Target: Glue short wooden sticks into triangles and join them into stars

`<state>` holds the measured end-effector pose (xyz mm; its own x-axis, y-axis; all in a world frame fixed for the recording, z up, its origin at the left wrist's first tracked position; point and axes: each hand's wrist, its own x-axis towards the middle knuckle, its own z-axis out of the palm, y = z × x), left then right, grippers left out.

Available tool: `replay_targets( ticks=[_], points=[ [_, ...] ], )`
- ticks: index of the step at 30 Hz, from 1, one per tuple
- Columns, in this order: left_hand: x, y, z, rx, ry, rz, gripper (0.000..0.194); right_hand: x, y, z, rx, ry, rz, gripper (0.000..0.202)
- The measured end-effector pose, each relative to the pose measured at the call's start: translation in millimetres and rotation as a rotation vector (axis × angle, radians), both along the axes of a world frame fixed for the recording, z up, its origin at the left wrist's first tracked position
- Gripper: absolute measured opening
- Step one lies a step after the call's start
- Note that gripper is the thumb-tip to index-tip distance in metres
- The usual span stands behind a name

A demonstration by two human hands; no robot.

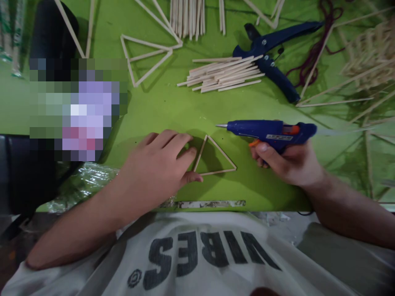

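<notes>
A small triangle of thin wooden sticks (222,152) lies flat on the green table in front of me. Over its left corner rests my left hand (165,160), fingers spread and slightly bent, the thumb by the lower stick; it does not grip the triangle. My right hand (286,160) is wrapped round a blue hot glue gun (256,128), a finger by its orange trigger. The gun's metal nozzle points left, above and to the right of the triangle, apart from it. A pale glue stick (336,131) runs out of its back.
Loose sticks (222,76) lie in a pile beyond the gun, beside a blue hand cutter (277,78). More stick frames (154,65) and a stick bundle (187,18) stand farther back. Dark red cord (313,61) lies right; clear plastic wrap (83,185) and black objects are left.
</notes>
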<state>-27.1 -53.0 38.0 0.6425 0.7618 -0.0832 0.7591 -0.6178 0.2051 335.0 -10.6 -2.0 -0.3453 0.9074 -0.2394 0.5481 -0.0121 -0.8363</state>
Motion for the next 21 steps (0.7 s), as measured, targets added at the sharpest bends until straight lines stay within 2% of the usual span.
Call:
replay_targets(
  ticks=[7,14,21],
  points=[
    [0.8,-0.2,2.2,-0.047,-0.008,0.028,0.028,1.3,-5.2,-2.9,-0.011,0.034,-0.032,0.042],
    [4.5,-2.8,2.3,-0.047,0.016,0.03,0.035,-0.5,-3.4,2.1,-0.009,0.127,0.069,0.021],
    [4.1,-5.3,-0.8,-0.037,0.032,0.041,0.037,2.0,-8.8,-0.1,-0.066,0.094,0.017,0.028]
  ],
)
